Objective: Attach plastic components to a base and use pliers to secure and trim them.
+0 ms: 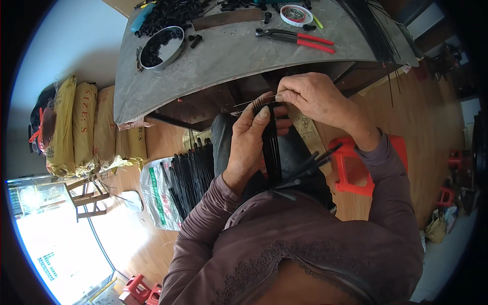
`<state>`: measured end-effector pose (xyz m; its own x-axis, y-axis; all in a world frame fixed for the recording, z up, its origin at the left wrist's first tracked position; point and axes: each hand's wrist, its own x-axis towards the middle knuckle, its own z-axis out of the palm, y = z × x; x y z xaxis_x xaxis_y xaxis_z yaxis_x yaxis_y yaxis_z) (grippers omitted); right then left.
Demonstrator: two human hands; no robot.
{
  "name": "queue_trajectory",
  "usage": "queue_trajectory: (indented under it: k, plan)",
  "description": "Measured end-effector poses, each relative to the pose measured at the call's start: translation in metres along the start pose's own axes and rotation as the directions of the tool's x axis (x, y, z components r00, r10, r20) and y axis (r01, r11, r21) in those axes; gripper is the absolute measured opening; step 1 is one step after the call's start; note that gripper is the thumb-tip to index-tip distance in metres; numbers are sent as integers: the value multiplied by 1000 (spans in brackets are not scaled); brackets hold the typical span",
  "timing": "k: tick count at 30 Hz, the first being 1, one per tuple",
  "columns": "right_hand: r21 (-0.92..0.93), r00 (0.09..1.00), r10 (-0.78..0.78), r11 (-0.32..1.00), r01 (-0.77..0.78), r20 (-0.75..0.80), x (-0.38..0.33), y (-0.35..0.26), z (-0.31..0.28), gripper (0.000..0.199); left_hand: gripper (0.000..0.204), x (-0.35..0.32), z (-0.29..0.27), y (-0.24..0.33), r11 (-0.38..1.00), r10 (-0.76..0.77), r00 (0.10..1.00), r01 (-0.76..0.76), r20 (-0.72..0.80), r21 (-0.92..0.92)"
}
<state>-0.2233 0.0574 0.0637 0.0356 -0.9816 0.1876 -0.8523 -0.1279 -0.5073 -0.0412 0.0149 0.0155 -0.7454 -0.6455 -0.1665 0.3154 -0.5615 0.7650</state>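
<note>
Over my lap, my left hand (247, 137) is closed round a bundle of thin black rods (273, 155). Its thumb presses on the upper part, where the rods fan out side by side. The lower part of the bundle hangs between my knees. My right hand (316, 97) pinches a thin, light-coloured wire (245, 103) between thumb and fingertips, just right of the rod tips. The wire runs leftward across the top of the bundle; exactly how it meets the rods is too small to tell. Thicker black sticks (308, 169) lie across my right thigh.
On the grey table (223, 63) ahead are red-handled pincers (300, 39), a metal bowl (161, 48) of black parts, a round white lid (296, 15) and piled black pieces (170, 18). More black rods (192, 170) stand by my left leg. A red stool (351, 175) is at right.
</note>
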Motion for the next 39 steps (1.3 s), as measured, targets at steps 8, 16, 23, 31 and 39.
queue_trajectory:
  k: [8,16,23,31,39]
  plan:
    - [268,997,56,961,-69,57,1,-5,7,11,39,-5,2,1,999,0,999,-2,38,48]
    - [382,990,81,917,-118,114,4,0,-3,8,37,-5,-3,0,999,25,999,-26,21,41]
    - [405,957,181,876,-263,229,11,-12,-17,14,27,-1,-5,9,1000,-7,1000,6,23,21]
    - [640,696,-150,561,-525,702,-17,32,30,29,32,0,-14,16,935,46,989,-93,144,343]
    - [948,922,231,-140,-286,312,-28,-20,96,23,40,15,-13,45,929,-251,955,192,158,317]
